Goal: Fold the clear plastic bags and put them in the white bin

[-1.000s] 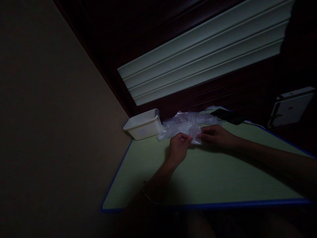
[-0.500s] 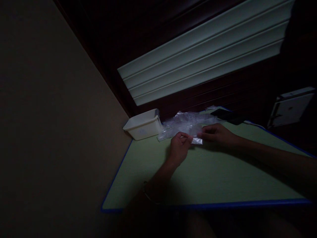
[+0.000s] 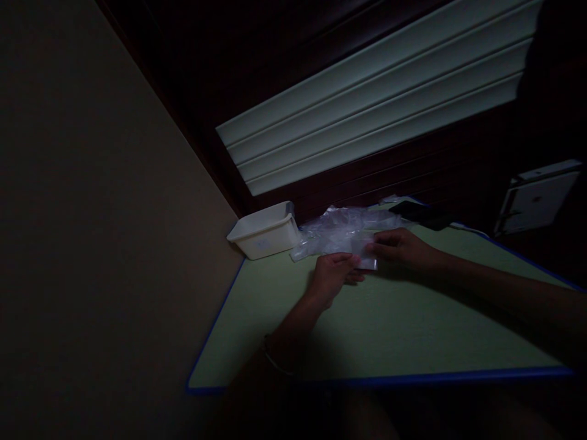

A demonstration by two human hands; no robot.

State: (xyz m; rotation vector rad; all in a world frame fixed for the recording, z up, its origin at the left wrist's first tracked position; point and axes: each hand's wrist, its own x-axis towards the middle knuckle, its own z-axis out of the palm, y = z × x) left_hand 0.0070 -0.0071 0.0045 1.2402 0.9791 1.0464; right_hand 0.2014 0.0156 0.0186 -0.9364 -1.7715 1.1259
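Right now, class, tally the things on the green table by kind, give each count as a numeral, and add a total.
White plastic bin: 1
Small clear bag between the left hand and right hand: 1
Heap of clear plastic bags, not separable in this dim light: 1
Dark flat object at the far edge: 1
Total: 4

A green table (image 3: 389,330) with a blue edge carries a white bin (image 3: 266,230) at its far corner — beside it clear bags (image 3: 342,231) and a dark object (image 3: 419,214).
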